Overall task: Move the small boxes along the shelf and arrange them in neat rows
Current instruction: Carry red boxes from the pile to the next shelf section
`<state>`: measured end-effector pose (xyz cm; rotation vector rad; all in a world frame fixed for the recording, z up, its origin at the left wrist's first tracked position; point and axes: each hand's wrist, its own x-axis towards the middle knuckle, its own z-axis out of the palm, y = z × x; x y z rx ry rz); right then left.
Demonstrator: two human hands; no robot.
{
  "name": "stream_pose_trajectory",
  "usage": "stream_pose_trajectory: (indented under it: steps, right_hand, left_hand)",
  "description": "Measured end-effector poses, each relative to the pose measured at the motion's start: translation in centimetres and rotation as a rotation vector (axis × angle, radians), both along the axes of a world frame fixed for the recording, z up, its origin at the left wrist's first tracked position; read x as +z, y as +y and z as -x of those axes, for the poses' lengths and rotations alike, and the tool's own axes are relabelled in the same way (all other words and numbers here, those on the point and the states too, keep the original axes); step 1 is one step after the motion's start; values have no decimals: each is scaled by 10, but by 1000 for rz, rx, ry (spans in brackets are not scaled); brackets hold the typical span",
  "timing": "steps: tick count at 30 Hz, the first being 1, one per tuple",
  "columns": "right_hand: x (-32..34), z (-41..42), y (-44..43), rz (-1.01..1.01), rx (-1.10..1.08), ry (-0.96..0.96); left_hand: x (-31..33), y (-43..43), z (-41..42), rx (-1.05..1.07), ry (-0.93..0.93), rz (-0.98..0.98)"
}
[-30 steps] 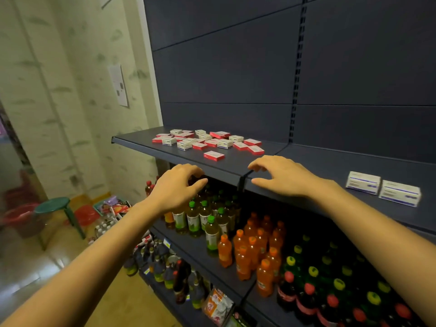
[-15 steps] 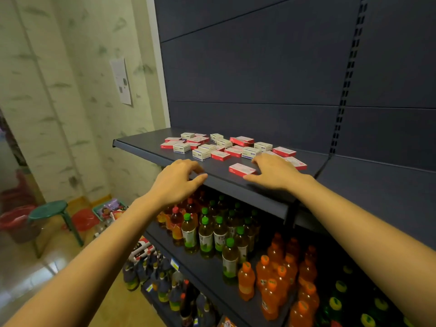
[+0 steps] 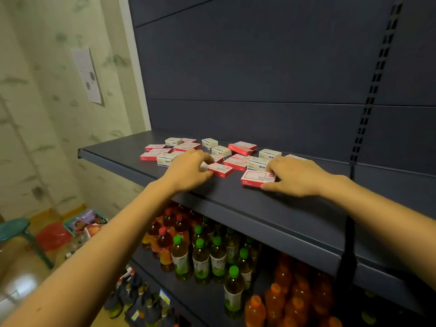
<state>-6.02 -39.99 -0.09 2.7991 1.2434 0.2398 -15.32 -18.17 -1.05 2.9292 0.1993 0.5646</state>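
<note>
Several small red and white boxes lie scattered on the dark shelf [image 3: 113, 151], among them a white box [image 3: 209, 143] and a stacked red pair [image 3: 243, 147] toward the back. My left hand [image 3: 188, 172] rests on the shelf with its fingers and thumb closed on the left end of a small red box [image 3: 221, 170]. My right hand [image 3: 295, 177] is to the right, with its fingers on top of a larger red box [image 3: 256, 178] and its thumb against the front edge. This box lies nearest the shelf's front.
Green-capped bottles [image 3: 200, 258] and orange bottles [image 3: 278, 300] fill the shelf below. A slotted upright [image 3: 368, 109] divides the back panel at right. On the floor at left stand a green stool [image 3: 14, 228] and a basket of goods [image 3: 85, 223]. The wall is close on the left.
Both hands moved from the shelf's front edge onto the shelf and closed on red boxes. The view swung left and closer; the two white boxes at right left the frame.
</note>
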Motion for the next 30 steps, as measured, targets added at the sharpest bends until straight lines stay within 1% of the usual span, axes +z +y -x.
stream_pose_trajectory:
  steps: [6,11,13,15,18,23,27,30]
  right_hand:
    - [2,-10,4,-50,-95,-20]
    - [8,-10,14,-60,-183,-12]
    - [8,-9,16,-78,-226,-18]
    - [6,-6,15,-97,-270,-22]
    - [-1,1,10,-127,-339,-25]
    - [-11,18,-8,-250,-469,-15]
    - [-16,37,-31,-338,-557,-45]
    - [-15,57,-54,-358,-616,-76]
  left_hand:
    - [5,28,-55,-161,214,-107]
    - [8,47,-85,-340,337,-182]
    - [10,55,-93,-413,394,-176]
    - [12,61,-100,-490,432,-130]
    - [16,66,-107,-567,399,-119]
    - [25,54,-110,-674,200,-87]
    - [32,26,-110,-798,118,-36]
    - [32,-7,-109,-874,58,-7]
